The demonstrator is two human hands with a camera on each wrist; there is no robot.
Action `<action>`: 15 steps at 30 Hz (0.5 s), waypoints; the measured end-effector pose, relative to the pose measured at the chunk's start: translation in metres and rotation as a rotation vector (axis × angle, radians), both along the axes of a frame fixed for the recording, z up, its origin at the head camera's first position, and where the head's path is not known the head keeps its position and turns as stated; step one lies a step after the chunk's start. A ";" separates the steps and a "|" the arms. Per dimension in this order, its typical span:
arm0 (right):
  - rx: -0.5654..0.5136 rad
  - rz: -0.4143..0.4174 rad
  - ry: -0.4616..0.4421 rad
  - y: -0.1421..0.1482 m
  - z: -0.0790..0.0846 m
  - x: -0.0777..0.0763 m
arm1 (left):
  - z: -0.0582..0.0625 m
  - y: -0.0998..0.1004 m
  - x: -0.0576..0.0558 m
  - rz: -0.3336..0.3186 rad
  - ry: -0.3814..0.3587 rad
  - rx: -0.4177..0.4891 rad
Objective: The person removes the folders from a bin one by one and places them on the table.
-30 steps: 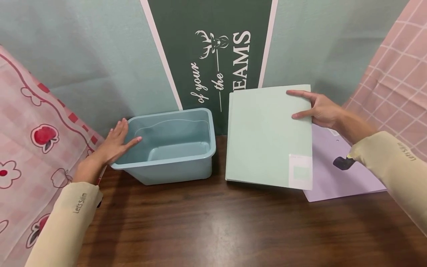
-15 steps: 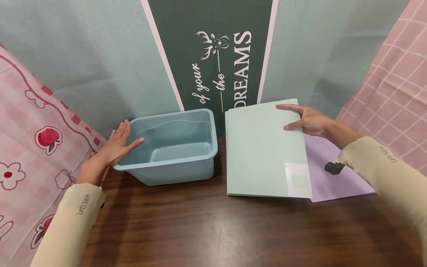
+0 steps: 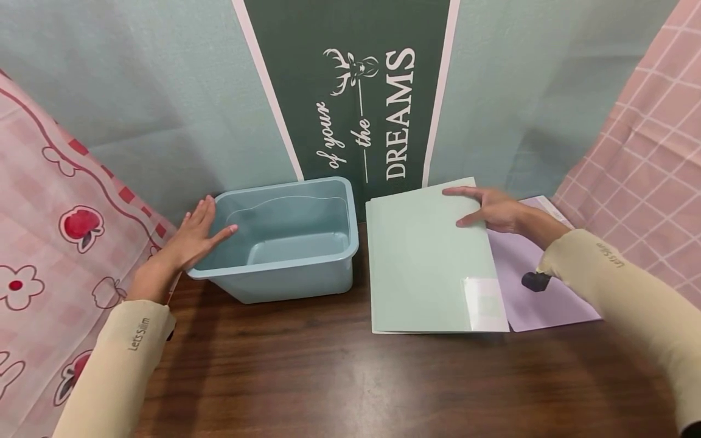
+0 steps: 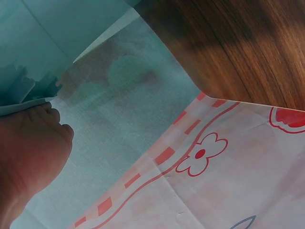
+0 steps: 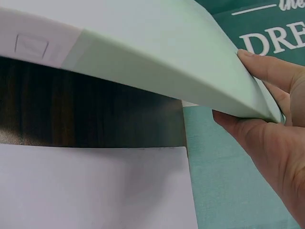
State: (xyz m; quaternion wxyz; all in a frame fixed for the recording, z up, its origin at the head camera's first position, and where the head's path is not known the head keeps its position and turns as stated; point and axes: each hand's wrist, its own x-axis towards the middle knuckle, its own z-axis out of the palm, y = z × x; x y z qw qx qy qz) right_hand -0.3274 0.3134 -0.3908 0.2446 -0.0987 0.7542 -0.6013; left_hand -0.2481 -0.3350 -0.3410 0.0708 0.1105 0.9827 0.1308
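Observation:
A pale green folder (image 3: 427, 261) with a white label pocket tilts over the table in the head view. My right hand (image 3: 490, 210) grips it near its far right corner, and in the right wrist view the fingers and thumb (image 5: 259, 129) wrap its edge. Its front edge is low, close to the tabletop. Partly under it lies a purple folder (image 3: 539, 295). My left hand (image 3: 194, 237) rests with straight fingers on the left rim of a light blue plastic bin (image 3: 285, 283); the left wrist view shows that hand (image 4: 33, 148) right at the rim.
Brown wooden table (image 3: 339, 371) spreads in front of the bin and folders. Behind stands a grey-green cloth (image 3: 181, 91) with a dark printed panel (image 3: 350, 24). Pink cloths (image 3: 652, 164) hang at both sides. A thin pale cord loops inside the bin.
The green folder in my right hand has come down and nearer, tilting to the left, its front edge dropping toward the table. My left hand stays on the bin.

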 end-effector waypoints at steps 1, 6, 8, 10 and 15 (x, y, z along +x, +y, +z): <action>0.016 0.004 0.008 -0.001 -0.002 -0.001 | 0.000 0.000 0.000 0.000 -0.001 0.003; 0.096 0.031 0.079 -0.007 -0.010 -0.005 | -0.001 0.000 0.001 0.000 -0.004 0.013; 0.140 0.046 0.117 -0.009 -0.014 -0.007 | -0.001 0.000 0.001 0.002 -0.005 0.014; 0.184 0.054 0.144 -0.010 -0.018 -0.009 | 0.000 -0.001 0.001 0.002 -0.005 0.016; 0.286 0.071 0.197 -0.012 -0.024 -0.011 | 0.000 0.000 0.001 0.003 -0.011 0.023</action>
